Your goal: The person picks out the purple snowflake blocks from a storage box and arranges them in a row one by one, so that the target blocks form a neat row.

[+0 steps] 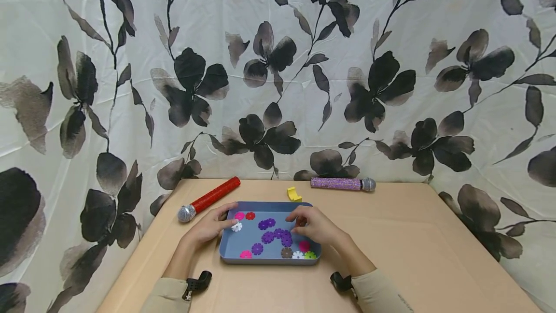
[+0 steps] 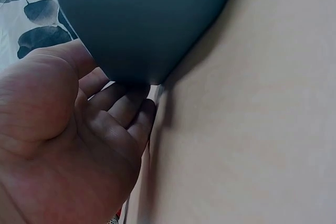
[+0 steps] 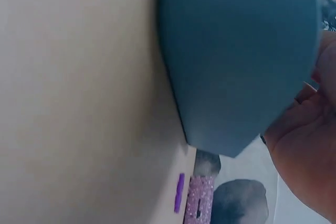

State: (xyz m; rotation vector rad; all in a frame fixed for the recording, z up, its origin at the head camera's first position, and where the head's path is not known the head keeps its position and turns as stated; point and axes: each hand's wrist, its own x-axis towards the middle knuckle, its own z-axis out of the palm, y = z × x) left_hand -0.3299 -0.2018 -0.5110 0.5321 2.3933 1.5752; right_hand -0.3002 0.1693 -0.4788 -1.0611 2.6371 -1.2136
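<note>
A blue-grey tray (image 1: 269,261) holds several small flower-shaped discs. My left hand (image 1: 213,223) grips the tray's left side, thumb over the rim close to a white disc (image 1: 236,227); in the left wrist view its fingers curl against the tray's outside. My right hand (image 1: 319,224) reaches over the right rim with bent fingers above the tray. Its fingertips are near a group of purple discs (image 1: 278,233), and I cannot tell whether they pinch one. Pink, brown, white and green discs sit along the near edge; a pink and a red disc (image 1: 250,216) lie at the far left.
Behind the tray are a red microphone (image 1: 215,194) on the left, a small yellow piece (image 1: 293,194), and a purple glitter microphone (image 1: 336,184) on the right. A thin purple piece (image 3: 179,192) shows near that microphone. A floral cloth (image 1: 269,86) hangs behind the table.
</note>
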